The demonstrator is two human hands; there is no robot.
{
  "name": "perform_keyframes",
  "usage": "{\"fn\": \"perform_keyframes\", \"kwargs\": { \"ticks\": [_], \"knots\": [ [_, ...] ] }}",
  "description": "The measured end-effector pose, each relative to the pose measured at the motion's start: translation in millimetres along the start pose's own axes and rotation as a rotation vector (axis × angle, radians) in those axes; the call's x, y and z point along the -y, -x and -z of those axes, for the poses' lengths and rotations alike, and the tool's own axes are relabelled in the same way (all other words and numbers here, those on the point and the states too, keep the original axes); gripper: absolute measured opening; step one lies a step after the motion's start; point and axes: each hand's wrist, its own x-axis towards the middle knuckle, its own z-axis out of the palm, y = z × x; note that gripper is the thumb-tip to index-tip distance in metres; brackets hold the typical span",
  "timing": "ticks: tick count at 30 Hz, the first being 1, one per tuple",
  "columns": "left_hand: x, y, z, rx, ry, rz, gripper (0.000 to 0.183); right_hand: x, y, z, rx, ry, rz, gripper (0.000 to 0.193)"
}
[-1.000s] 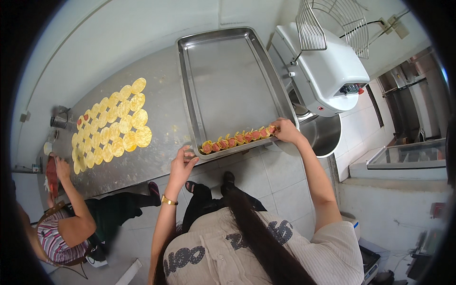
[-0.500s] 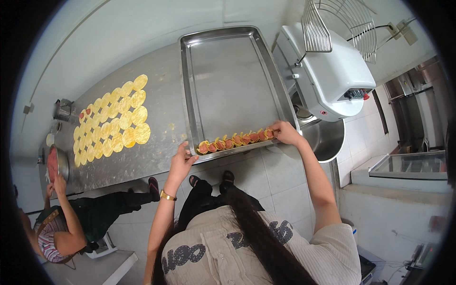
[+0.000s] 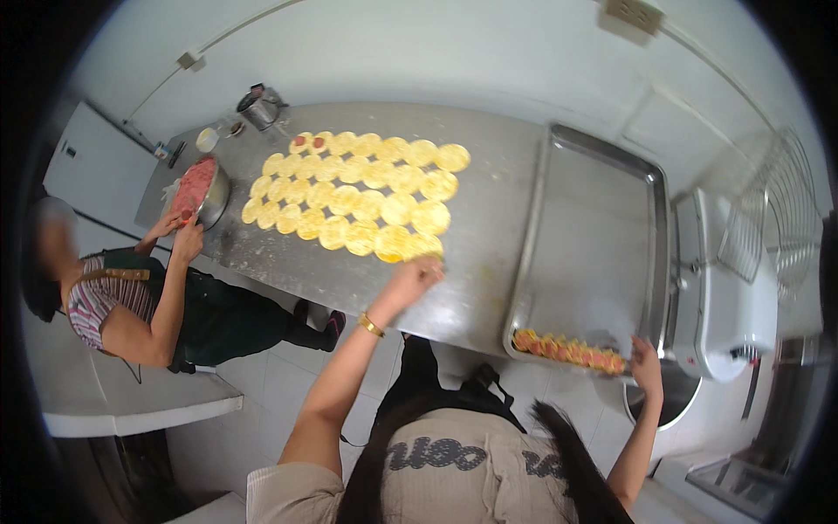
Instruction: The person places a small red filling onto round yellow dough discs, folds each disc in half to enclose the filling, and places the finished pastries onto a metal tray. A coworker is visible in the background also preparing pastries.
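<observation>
Well, left hand (image 3: 414,281): its fingers are sitting bent close together, right by the near right corner of the yellow rounds; I can't tell if they are holding one.
Right hand (image 3: 646,368): its fingers are sitting partly curled at the tray's near right corner; I can't tell if they are gripping anything.
Yellow rounds (image 3: 371,207): they are lying in rows on the metal table (image 3: 480,293), looking thin and flat like little pancakes. Their edges are meeting or overlapping, and small dark bits of table are showing between. Some are looking pale and some deeper yellow, with blotches.
Pink dabs (image 3: 319,144): two are sitting on rounds at the far left end.
Filled rounds (image 3: 572,351): they are standing squeezed in one line along the tray's near edge, with pink peeking out of wavy yellow.
Big tray (image 3: 602,218): it is shining, right of the yellow rounds.
Metal bowl (image 3: 216,199): it is holding pink mush (image 3: 194,185), with a co-worker's hands (image 3: 187,237) at its near side.
White machine (image 3: 720,297): it is standing right of the tray.
</observation>
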Motion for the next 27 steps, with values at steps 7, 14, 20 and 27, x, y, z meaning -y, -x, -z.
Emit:
{"fn": "perform_keyframes", "kwargs": {
  "ticks": [7, 14, 20, 27],
  "knots": [
    [148.3, -129.7, 234.4, -0.645, -0.275, 0.115, 0.014, 75.0, -4.1, -7.1, -0.150, -0.159, -0.130, 0.049],
    [264.0, -223.7, 363.9, -0.727, -0.614, 0.344, 0.023, 211.0, -15.6, -29.3, 0.009, -0.113, -0.162, 0.043],
    [304.2, -266.1, 374.4, -0.588, -0.465, 0.502, 0.029, 258.4, -12.0, -41.6, 0.052, -0.111, -0.237, 0.044],
    [322.1, -285.6, 381.4, -0.727, 1.006, 0.400, 0.020, 298.8, -36.6, -46.1, 0.067, -0.108, -0.150, 0.037]
  ]
}}
